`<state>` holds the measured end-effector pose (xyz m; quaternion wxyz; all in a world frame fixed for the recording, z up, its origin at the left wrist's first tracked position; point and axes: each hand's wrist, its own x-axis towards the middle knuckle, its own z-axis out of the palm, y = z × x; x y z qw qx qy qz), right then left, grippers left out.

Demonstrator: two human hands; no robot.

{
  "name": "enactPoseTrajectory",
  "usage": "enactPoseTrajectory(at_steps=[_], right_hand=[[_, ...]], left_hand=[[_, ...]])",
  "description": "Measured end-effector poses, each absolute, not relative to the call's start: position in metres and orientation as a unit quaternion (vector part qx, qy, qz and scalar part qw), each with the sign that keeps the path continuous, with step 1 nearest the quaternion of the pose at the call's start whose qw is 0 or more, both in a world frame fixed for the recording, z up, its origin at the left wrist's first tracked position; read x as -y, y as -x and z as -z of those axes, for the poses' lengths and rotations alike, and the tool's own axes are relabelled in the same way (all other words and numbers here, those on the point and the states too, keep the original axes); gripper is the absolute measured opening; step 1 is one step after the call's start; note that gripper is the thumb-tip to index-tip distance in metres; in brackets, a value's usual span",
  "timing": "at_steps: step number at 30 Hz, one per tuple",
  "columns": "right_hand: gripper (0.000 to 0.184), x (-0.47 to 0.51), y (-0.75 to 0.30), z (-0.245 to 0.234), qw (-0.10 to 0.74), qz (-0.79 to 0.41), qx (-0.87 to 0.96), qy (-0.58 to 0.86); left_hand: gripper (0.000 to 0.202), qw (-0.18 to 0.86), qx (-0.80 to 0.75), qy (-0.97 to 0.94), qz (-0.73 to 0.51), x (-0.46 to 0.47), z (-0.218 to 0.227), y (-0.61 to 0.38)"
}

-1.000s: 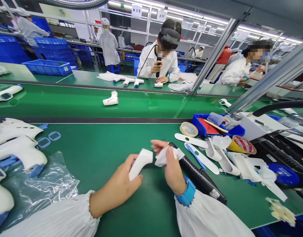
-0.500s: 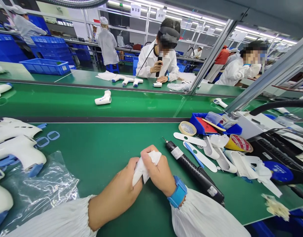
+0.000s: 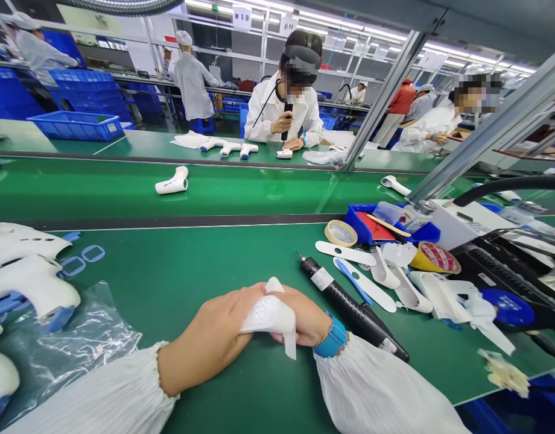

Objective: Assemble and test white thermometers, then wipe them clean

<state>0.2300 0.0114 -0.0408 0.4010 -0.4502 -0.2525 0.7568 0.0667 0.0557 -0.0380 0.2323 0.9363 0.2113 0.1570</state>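
My left hand is closed round a white plastic thermometer shell, its display face turned up. My right hand holds a white wiping cloth against the shell's far side; part of the cloth hangs below it. Both hands rest low over the green bench mat. A black electric screwdriver lies on the mat just right of my right wrist, which wears a blue band.
White thermometer bodies and a clear plastic bag lie at left. Loose white shell parts, tape rolls and a blue parts tray sit at right. A thermometer rides the conveyor. Co-workers sit opposite.
The shell has turned display face up in my left hand. My right hand has slid with the cloth from the shell's top to its far side. The conveyor thermometer drifted left.
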Motion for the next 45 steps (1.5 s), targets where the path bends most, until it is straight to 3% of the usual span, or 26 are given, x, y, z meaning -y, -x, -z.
enactPoseTrajectory(at_steps=[6,17,21,27,33,40,45], right_hand=[[0.021,-0.013,-0.222,0.035,0.484,-0.717,0.240,0.440],[0.037,-0.012,-0.222,0.041,0.512,-0.686,0.198,0.478],[0.032,-0.010,-0.221,0.034,0.517,-0.700,0.202,0.450],[0.030,-0.008,-0.224,0.033,0.523,-0.705,0.197,0.436],[0.028,-0.007,-0.227,0.038,0.519,-0.699,0.205,0.447],[0.031,-0.009,-0.227,0.041,0.526,-0.690,0.207,0.452],[0.037,-0.013,-0.231,0.042,0.574,-0.638,0.194,0.475]], left_hand=[[0.045,0.505,-0.294,-0.792,-0.179,-0.052,0.026,-0.073],[0.034,0.664,-0.327,-0.655,-0.154,-0.059,0.023,-0.076],[0.037,0.745,-0.276,-0.591,-0.139,-0.066,0.021,-0.072],[0.024,0.714,-0.203,-0.638,-0.204,-0.069,0.017,-0.069],[0.025,0.651,-0.184,-0.702,-0.223,-0.070,0.016,-0.069],[0.023,0.634,-0.208,-0.713,-0.216,-0.069,0.010,-0.068],[0.032,0.547,-0.291,-0.766,-0.174,-0.065,0.004,-0.066]])
